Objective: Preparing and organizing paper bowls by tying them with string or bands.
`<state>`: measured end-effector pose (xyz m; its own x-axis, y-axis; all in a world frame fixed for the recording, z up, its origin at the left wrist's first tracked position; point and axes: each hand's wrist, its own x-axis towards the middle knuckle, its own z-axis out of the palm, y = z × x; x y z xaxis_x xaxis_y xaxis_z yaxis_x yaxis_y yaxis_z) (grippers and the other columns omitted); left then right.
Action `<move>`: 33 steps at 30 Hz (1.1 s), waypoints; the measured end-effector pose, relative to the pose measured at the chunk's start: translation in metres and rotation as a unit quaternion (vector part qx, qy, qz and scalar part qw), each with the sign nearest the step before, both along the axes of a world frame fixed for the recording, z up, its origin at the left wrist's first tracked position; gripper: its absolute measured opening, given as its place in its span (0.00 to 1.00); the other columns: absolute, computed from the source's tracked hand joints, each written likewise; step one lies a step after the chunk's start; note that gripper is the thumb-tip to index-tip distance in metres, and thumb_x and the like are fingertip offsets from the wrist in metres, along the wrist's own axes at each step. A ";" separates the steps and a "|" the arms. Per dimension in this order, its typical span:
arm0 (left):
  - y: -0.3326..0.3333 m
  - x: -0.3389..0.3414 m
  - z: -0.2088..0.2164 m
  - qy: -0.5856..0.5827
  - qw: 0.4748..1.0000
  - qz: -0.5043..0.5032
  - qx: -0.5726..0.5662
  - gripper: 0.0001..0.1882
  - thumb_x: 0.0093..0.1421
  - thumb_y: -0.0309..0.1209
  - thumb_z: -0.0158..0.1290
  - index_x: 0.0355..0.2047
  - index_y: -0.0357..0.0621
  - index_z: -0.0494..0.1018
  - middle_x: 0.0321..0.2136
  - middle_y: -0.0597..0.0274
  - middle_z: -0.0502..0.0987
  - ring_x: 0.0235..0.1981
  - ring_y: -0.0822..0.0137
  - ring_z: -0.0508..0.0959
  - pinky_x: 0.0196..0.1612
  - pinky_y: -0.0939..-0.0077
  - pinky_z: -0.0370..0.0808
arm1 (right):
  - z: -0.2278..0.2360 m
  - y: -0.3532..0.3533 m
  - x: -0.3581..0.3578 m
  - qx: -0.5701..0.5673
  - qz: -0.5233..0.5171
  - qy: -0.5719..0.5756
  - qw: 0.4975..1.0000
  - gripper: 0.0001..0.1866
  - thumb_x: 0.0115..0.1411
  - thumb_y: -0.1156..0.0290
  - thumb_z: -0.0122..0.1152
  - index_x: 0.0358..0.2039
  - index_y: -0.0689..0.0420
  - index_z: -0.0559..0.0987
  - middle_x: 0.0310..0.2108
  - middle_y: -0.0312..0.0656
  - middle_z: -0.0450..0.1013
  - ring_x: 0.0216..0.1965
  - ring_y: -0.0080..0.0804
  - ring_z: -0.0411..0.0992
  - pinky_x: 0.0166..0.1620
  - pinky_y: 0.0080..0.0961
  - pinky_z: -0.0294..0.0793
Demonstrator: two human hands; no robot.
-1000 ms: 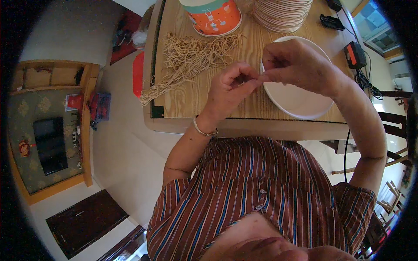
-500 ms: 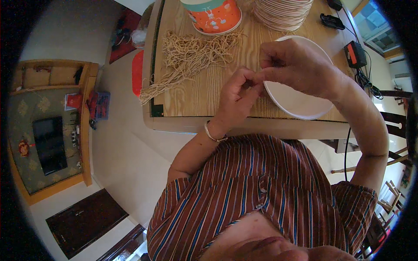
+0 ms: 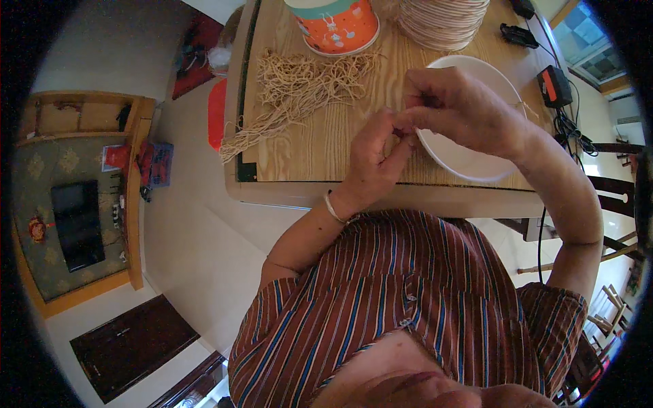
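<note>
My left hand and my right hand meet fingertip to fingertip above the table. Both are closed in a pinch, and what lies between the fingers is too small to make out. Under my right hand stands a white round tub, partly hidden by the hand and wrist. A thin tan strand end pokes out past my right wrist by the tub's rim. To the left of my hands a loose bundle of tan cords lies on the wooden table, its strands drawn together toward the table's left corner.
An orange and green patterned paper bucket stands behind the cords. Beside it is a large coil of pale cord. A black and orange power adapter and dark cables lie at the right edge. A red stool is left of the table.
My fingers have shifted slightly while staying pinched together. A tan strand end now shows beyond my right wrist. The white tub sits a touch farther away in view.
</note>
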<state>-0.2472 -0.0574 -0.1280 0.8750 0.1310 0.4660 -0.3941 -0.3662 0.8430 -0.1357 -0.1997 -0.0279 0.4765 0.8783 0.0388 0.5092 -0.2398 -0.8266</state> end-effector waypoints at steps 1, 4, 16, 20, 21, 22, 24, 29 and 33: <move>0.001 0.000 -0.001 -0.001 1.000 0.000 0.001 0.09 0.54 0.17 0.52 0.36 0.38 0.70 0.31 0.58 0.71 0.33 0.64 0.75 0.39 0.73 0.73 | 0.002 0.000 0.002 -0.009 0.009 0.002 1.000 0.13 0.59 0.68 0.64 0.25 0.59 0.69 0.19 0.29 0.61 0.24 0.15 0.57 0.26 0.20 0.60; 0.005 -0.002 0.001 0.036 0.998 -0.031 -0.031 0.08 0.57 0.18 0.52 0.37 0.37 0.70 0.32 0.60 0.72 0.33 0.69 0.75 0.38 0.76 0.73 | -0.004 -0.001 0.007 0.016 0.017 0.084 0.996 0.12 0.58 0.69 0.64 0.25 0.59 0.70 0.19 0.28 0.63 0.23 0.14 0.60 0.26 0.18 0.61; 0.005 0.006 0.020 0.131 0.960 -0.091 -0.232 0.06 0.61 0.20 0.53 0.38 0.39 0.70 0.33 0.69 0.70 0.32 0.79 0.72 0.36 0.84 0.72 | -0.002 -0.002 0.013 -0.004 0.008 0.091 0.996 0.15 0.57 0.60 0.64 0.24 0.59 0.77 0.17 0.34 0.70 0.20 0.20 0.66 0.23 0.21 0.65; 0.007 0.007 0.020 0.135 0.953 -0.098 -0.253 0.05 0.60 0.20 0.54 0.36 0.40 0.71 0.32 0.69 0.69 0.32 0.80 0.71 0.35 0.85 0.70 | 0.020 -0.008 0.015 -0.071 0.016 0.098 0.993 0.13 0.58 0.62 0.63 0.28 0.60 0.77 0.19 0.33 0.70 0.23 0.20 0.66 0.25 0.20 0.66; 0.008 0.008 0.020 0.133 0.955 -0.098 -0.247 0.05 0.60 0.20 0.55 0.35 0.40 0.71 0.32 0.69 0.69 0.32 0.80 0.71 0.35 0.85 0.70 | 0.020 -0.011 0.017 -0.028 0.034 0.096 0.994 0.11 0.59 0.64 0.61 0.31 0.60 0.76 0.21 0.33 0.69 0.24 0.19 0.66 0.27 0.20 0.66; 0.010 0.009 0.018 0.133 0.955 -0.097 -0.247 0.05 0.60 0.20 0.55 0.35 0.40 0.71 0.32 0.69 0.69 0.32 0.80 0.71 0.35 0.85 0.70 | 0.020 -0.012 0.019 0.015 0.052 0.094 0.994 0.10 0.60 0.66 0.60 0.34 0.59 0.75 0.24 0.32 0.69 0.26 0.18 0.66 0.28 0.19 0.66; 0.015 0.011 0.014 0.083 0.976 -0.112 -0.166 0.04 0.59 0.20 0.56 0.33 0.40 0.72 0.32 0.68 0.70 0.33 0.78 0.72 0.36 0.84 0.69 | 0.025 -0.012 0.021 0.024 0.072 0.090 0.993 0.08 0.61 0.68 0.58 0.36 0.59 0.74 0.25 0.32 0.69 0.27 0.18 0.66 0.30 0.19 0.66; 0.020 0.018 0.015 0.064 0.984 -0.124 -0.108 0.05 0.55 0.20 0.58 0.31 0.40 0.74 0.31 0.65 0.72 0.33 0.73 0.73 0.37 0.81 0.69 | 0.027 -0.010 0.012 0.053 0.095 0.093 0.990 0.06 0.61 0.72 0.55 0.38 0.59 0.73 0.26 0.31 0.68 0.28 0.17 0.66 0.30 0.18 0.66; 0.026 0.022 0.016 0.030 0.987 -0.148 -0.062 0.06 0.53 0.21 0.60 0.31 0.42 0.75 0.29 0.64 0.73 0.32 0.70 0.74 0.37 0.78 0.70 | 0.037 -0.010 -0.002 0.152 0.078 0.194 0.966 0.06 0.60 0.80 0.52 0.37 0.59 0.71 0.22 0.28 0.64 0.24 0.12 0.61 0.27 0.14 0.60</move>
